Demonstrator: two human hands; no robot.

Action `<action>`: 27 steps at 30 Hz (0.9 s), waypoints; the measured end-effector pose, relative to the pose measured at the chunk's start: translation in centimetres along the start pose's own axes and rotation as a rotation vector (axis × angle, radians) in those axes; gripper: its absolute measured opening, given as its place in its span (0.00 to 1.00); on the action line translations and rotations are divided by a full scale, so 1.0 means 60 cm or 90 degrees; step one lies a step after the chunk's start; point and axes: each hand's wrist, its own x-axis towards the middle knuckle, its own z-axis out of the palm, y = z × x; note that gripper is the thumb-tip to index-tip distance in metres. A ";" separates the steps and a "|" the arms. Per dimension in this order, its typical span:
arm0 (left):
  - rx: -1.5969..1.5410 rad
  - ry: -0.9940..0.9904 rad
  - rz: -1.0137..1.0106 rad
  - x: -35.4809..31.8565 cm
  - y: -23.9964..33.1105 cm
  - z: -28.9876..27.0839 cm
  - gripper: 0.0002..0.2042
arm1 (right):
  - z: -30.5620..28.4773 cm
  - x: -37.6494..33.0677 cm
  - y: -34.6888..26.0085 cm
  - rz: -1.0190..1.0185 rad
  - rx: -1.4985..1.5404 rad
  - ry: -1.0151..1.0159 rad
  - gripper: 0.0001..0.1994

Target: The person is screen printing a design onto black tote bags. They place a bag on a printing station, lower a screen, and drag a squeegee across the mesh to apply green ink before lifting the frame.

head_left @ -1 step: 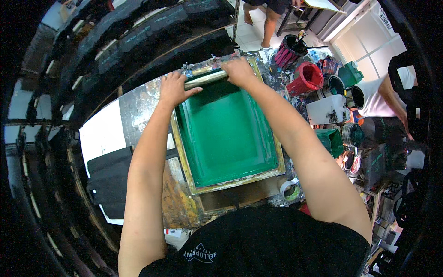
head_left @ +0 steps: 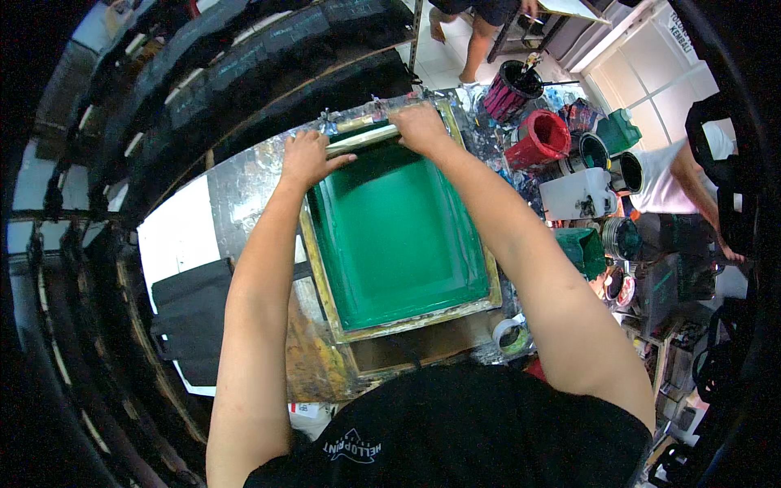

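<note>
A: How are the fingers now?

B: The fingers of the left hand (head_left: 305, 159) lie curled over the near end of the pale squeegee (head_left: 364, 137). The right hand (head_left: 419, 126) is closed over its other end. Both hands press it down, I think.

A: And where is the squeegee?

B: At the far edge of the green screen (head_left: 399, 232), lying across it, inside the wooden frame (head_left: 329, 297).

A: What could go wrong?

B: If one hand pushes harder than the other, the blade may tilt and leave uneven ink. The frame could also shift on the worktop (head_left: 244, 195), which looks stained with old paint.

A: What is around?

B: On the right stand a red bucket (head_left: 538, 140), a dark bucket (head_left: 511, 88), a white jug (head_left: 578, 193) and a green container (head_left: 618, 130). A roll of tape (head_left: 512, 333) lies near the frame corner. A black cloth (head_left: 193, 313) hangs on the left. Another person in a white shirt (head_left: 663, 183) stands at the right, and someone's legs (head_left: 476, 41) show on the tiled floor farther away.
</note>
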 end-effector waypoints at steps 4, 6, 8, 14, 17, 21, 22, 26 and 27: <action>-0.019 0.079 0.024 -0.009 -0.007 0.041 0.34 | 0.009 -0.010 -0.006 0.000 -0.014 0.052 0.16; -0.027 0.062 0.006 -0.005 -0.008 0.033 0.35 | 0.013 -0.007 -0.010 0.004 -0.023 0.066 0.15; -0.026 0.067 0.008 -0.003 -0.007 0.035 0.36 | 0.011 -0.013 -0.010 0.019 -0.022 0.043 0.15; -0.036 0.003 -0.006 -0.069 0.022 0.024 0.27 | 0.003 -0.080 -0.039 0.009 0.013 0.002 0.17; -0.047 -0.059 -0.030 -0.114 0.050 0.017 0.22 | 0.002 -0.119 -0.058 0.018 -0.006 -0.037 0.16; -0.058 -0.070 -0.026 -0.180 0.084 0.002 0.25 | -0.010 -0.192 -0.091 0.015 -0.009 -0.062 0.17; -0.058 -0.051 -0.014 -0.200 0.093 0.001 0.29 | -0.014 -0.212 -0.100 0.019 -0.005 -0.076 0.17; -0.052 0.011 0.005 -0.283 0.126 0.008 0.33 | -0.024 -0.293 -0.139 0.013 0.020 -0.025 0.14; -0.048 -0.005 -0.001 -0.299 0.136 0.007 0.32 | -0.027 -0.312 -0.147 0.018 0.011 -0.056 0.16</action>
